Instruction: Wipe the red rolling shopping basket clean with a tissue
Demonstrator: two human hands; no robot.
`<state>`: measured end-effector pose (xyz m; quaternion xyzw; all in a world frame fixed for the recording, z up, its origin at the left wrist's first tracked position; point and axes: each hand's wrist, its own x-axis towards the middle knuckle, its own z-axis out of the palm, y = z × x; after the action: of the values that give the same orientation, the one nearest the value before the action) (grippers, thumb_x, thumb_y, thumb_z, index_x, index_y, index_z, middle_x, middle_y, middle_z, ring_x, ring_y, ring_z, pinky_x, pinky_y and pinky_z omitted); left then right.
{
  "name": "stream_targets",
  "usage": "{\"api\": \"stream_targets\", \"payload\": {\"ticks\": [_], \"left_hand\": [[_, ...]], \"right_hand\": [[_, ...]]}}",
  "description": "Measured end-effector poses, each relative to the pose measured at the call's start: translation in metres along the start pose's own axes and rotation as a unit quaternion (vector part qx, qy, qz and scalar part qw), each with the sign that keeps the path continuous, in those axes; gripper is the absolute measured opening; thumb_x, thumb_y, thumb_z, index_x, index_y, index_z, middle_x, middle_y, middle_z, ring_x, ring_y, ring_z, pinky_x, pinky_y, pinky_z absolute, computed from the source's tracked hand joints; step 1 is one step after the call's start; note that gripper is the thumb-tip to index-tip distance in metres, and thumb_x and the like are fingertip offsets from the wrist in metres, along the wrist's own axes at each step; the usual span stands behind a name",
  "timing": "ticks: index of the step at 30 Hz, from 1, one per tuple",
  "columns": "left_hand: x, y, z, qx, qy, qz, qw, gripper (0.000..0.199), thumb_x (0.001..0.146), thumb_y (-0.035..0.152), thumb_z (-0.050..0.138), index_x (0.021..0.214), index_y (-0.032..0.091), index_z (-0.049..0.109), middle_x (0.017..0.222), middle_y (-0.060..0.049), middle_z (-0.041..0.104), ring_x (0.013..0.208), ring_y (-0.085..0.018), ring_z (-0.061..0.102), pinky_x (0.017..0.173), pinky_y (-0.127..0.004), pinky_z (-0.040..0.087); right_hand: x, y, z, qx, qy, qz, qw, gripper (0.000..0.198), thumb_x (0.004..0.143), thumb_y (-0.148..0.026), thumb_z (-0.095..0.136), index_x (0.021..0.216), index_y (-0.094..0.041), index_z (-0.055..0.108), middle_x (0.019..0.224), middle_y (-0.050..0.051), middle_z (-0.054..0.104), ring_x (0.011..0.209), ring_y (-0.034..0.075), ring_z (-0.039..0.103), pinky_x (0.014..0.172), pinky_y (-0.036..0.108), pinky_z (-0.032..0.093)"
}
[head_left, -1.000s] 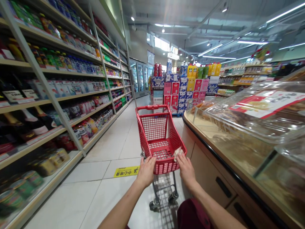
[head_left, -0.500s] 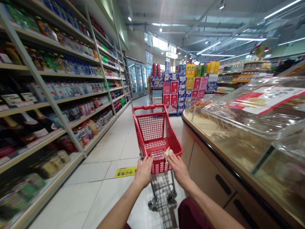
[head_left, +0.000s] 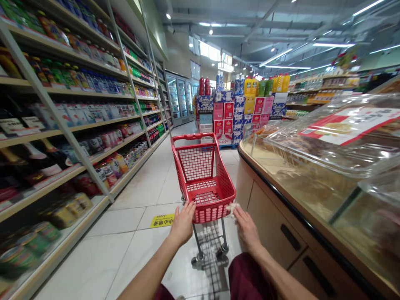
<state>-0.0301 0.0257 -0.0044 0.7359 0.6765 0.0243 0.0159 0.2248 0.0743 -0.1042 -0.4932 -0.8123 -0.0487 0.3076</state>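
Observation:
In front of me stands a red plastic shopping cart (head_left: 212, 213) with a lattice basket, grey legs and small wheels. Nothing lies in its basket. My left hand (head_left: 183, 223) is at the basket's near left corner, fingers stretched out, fingertips at the rim. Pinched in the fingers of my right hand (head_left: 249, 231) is a crumpled off-white cloth (head_left: 232, 208), just outside the basket's near right corner. Whether the cloth touches the red plastic there I cannot tell.
Shelves of drinks (head_left: 93, 85) line the left side. On the right runs a counter (head_left: 265, 221) with clear plastic food boxes (head_left: 321, 137). Stacked drink cartons (head_left: 223, 118) stand ahead, fridges (head_left: 179, 98) behind. A yellow floor sign (head_left: 161, 221) lies on the tiles.
My right hand has moved right with the cloth, from the near rim to outside the basket's corner. My left hand and the cart appear slightly further left.

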Motion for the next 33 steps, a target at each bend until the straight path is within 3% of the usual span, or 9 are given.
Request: {"api": "stream_targets", "payload": {"ticks": [2,7,12,15,19,23,26,30,33], "left_hand": [[0.000,0.001,0.000,-0.003,-0.001,-0.003,1.000,0.071,0.061,0.006,0.037,0.130,0.016,0.025,0.141,-0.003,0.022,0.130,-0.017,0.012,0.104,-0.046,0.014],[-0.002,-0.001,0.001,-0.018,-0.002,-0.003,1.000,0.071,0.061,0.007,0.037,0.130,0.016,0.026,0.140,-0.003,0.023,0.130,-0.017,0.013,0.104,-0.047,0.014],[-0.002,-0.003,0.000,-0.050,-0.003,-0.009,0.999,0.070,0.062,0.005,0.035,0.131,0.016,0.024,0.140,-0.003,0.024,0.130,-0.014,0.012,0.105,-0.042,0.014],[-0.002,-0.004,-0.003,-0.054,-0.013,-0.015,0.998,0.070,0.063,0.003,0.034,0.131,0.016,0.022,0.140,-0.003,0.025,0.130,-0.013,0.014,0.106,-0.042,0.013],[-0.005,-0.008,-0.004,-0.046,-0.011,-0.005,0.999,0.068,0.065,0.002,0.031,0.131,0.017,0.024,0.139,-0.003,0.027,0.129,-0.013,0.015,0.105,-0.045,0.012],[-0.007,-0.008,-0.001,-0.041,0.012,-0.015,0.999,0.063,0.067,0.004,0.032,0.129,0.016,0.029,0.138,-0.004,0.028,0.129,-0.015,0.016,0.105,-0.045,0.014],[-0.007,-0.007,-0.002,-0.039,0.013,-0.025,0.999,0.063,0.066,0.005,0.034,0.128,0.014,0.030,0.138,-0.006,0.029,0.129,-0.017,0.017,0.104,-0.047,0.014],[-0.009,-0.004,-0.005,-0.057,0.014,-0.023,0.998,0.063,0.065,0.004,0.034,0.127,0.014,0.032,0.137,-0.007,0.032,0.128,-0.019,0.019,0.104,-0.050,0.013],[-0.016,0.005,-0.004,-0.131,0.046,-0.003,0.990,0.067,0.061,0.002,0.036,0.126,0.012,0.033,0.136,-0.009,0.032,0.128,-0.019,0.021,0.105,-0.047,0.011]], "right_hand": [[0.008,-0.003,-0.003,-0.004,0.017,0.012,1.000,0.052,0.074,-0.001,0.028,0.120,-0.017,0.048,0.128,0.010,0.043,0.119,0.017,0.038,0.098,0.040,0.031],[0.003,-0.030,0.001,0.014,-0.102,-0.056,0.993,0.046,0.073,-0.001,0.033,0.104,-0.022,0.061,0.112,0.007,0.058,0.102,0.018,0.054,0.087,0.037,0.042],[0.016,-0.080,0.006,0.044,0.044,-0.156,0.986,0.048,0.079,-0.002,0.029,0.121,-0.019,0.046,0.126,0.008,0.046,0.121,0.018,0.035,0.098,0.042,0.031],[0.017,-0.097,0.028,0.045,0.026,-0.174,0.983,0.041,0.081,-0.005,0.036,0.116,-0.019,0.051,0.120,0.007,0.053,0.117,0.020,0.041,0.096,0.041,0.034],[-0.001,-0.089,0.043,0.040,-0.043,-0.161,0.985,0.030,0.081,-0.009,0.041,0.100,-0.021,0.061,0.104,0.005,0.063,0.101,0.018,0.055,0.087,0.035,0.043],[0.003,-0.073,0.009,0.062,0.036,-0.181,0.981,0.043,0.082,-0.006,0.032,0.120,-0.020,0.048,0.123,0.008,0.049,0.119,0.017,0.038,0.097,0.039,0.034],[0.010,-0.064,-0.003,0.068,0.052,-0.140,0.986,0.045,0.081,-0.004,0.031,0.120,-0.020,0.047,0.124,0.008,0.049,0.121,0.019,0.034,0.098,0.043,0.032],[0.000,-0.059,0.013,0.104,-0.066,-0.043,0.991,0.045,0.074,-0.002,0.037,0.107,-0.022,0.058,0.114,0.006,0.057,0.110,0.020,0.048,0.093,0.043,0.037],[-0.003,-0.065,0.006,0.209,-0.066,0.031,0.975,0.044,0.073,-0.004,0.037,0.107,-0.020,0.059,0.119,0.008,0.053,0.110,0.020,0.048,0.094,0.041,0.038]]}}
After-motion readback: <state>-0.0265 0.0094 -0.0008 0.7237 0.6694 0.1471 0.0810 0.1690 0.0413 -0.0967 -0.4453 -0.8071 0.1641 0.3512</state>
